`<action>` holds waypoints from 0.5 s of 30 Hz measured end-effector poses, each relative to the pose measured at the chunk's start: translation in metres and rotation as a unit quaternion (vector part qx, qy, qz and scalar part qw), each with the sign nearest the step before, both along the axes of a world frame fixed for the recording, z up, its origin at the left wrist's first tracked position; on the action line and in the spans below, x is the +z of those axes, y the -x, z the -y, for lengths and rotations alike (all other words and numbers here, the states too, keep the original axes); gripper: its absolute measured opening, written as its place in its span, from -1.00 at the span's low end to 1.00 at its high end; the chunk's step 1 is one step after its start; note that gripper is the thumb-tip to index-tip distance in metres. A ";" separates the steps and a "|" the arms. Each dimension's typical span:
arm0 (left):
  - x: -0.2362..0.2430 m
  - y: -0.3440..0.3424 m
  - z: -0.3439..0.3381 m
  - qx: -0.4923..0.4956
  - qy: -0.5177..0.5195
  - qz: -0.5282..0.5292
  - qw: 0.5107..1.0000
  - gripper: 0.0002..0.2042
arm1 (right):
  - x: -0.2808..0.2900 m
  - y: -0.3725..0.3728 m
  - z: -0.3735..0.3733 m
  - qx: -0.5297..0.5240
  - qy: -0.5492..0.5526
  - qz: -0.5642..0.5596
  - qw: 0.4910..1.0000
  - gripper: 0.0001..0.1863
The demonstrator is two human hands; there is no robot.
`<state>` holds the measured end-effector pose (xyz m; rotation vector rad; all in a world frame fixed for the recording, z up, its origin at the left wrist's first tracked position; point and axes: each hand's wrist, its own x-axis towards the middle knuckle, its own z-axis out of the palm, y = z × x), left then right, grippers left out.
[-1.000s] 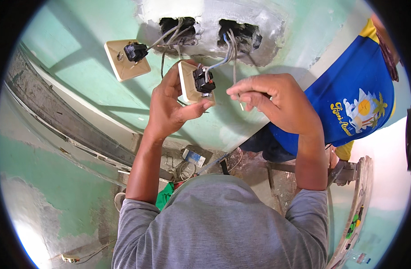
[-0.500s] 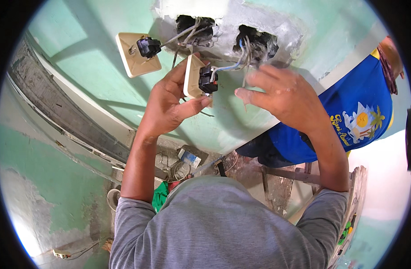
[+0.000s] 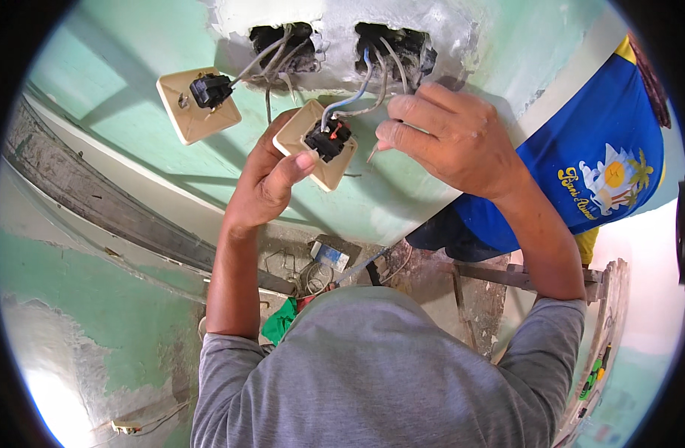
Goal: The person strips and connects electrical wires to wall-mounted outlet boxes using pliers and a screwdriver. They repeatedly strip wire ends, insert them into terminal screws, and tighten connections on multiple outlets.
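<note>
My left hand [image 3: 269, 179] grips a cream wall plate [image 3: 338, 172] by its left side, with the thumb on the near edge. The plate's back faces up, showing a black wiring module [image 3: 327, 140] with a red mark. A blue wire [image 3: 353, 99] and a grey one run into this module from the right wall hole [image 3: 391, 45]. Just right of the plate, my right hand [image 3: 454, 138] pinches another grey wire [image 3: 395, 60] from that hole; its bare end pokes out below the fingers. A second cream plate [image 3: 200, 122] with a black module hangs by wires from the left hole [image 3: 282, 45].
A person in a blue shirt [image 3: 559, 149] stands close on the right. Below them is a worn wooden frame [image 3: 607, 313] with green and yellow tools [image 3: 594, 373]. On the floor lie a blue-and-white box [image 3: 329, 256], coiled wire [image 3: 316, 278] and green cloth [image 3: 280, 321].
My left hand has tilted the plate so its back shows more fully. My right hand's blurred, parted fingers have closed on the loose grey wire. The whole view has shifted somewhat.
</note>
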<state>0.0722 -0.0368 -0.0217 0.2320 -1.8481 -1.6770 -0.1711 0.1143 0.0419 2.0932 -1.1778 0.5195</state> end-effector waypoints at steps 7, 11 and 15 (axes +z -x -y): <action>-0.022 0.007 -0.006 0.020 -0.047 0.038 0.998 -0.29 | -0.014 0.009 -0.014 -0.003 0.019 0.058 0.998 -0.84; -0.038 -0.003 0.015 0.023 -0.039 0.052 0.998 -0.22 | -0.016 0.007 -0.008 0.030 0.009 0.091 0.995 -0.70; -0.016 0.008 -0.009 -0.031 -0.059 0.025 0.997 -0.20 | -0.020 0.015 -0.012 0.036 0.005 0.097 0.995 -0.77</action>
